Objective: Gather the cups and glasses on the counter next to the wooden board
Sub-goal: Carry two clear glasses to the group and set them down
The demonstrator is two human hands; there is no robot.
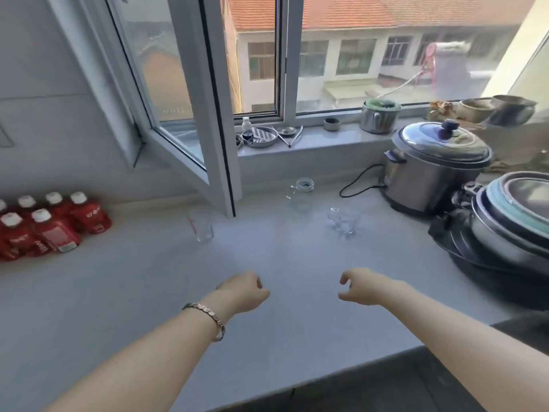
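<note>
A tall clear glass (202,225) with a red mark stands on the pale counter (148,292), just left of the open window sash. A glass jug with a handle (301,194) sits farther back at the centre. Two small clear glasses (344,220) stand close together to its right. My left hand (245,289), with a bracelet on the wrist, hovers over the counter's middle with curled fingers, holding nothing. My right hand (361,286) hovers beside it, fingers loosely apart and empty. Both hands are well short of the glassware. No wooden board is in view.
Several red bottles (44,227) crowd the left of the counter. A steel cooker (436,171) with a black cord and stacked pots and pans (505,227) fill the right. The open window sash (214,162) juts over the counter. Small dishes and tongs lie on the sill.
</note>
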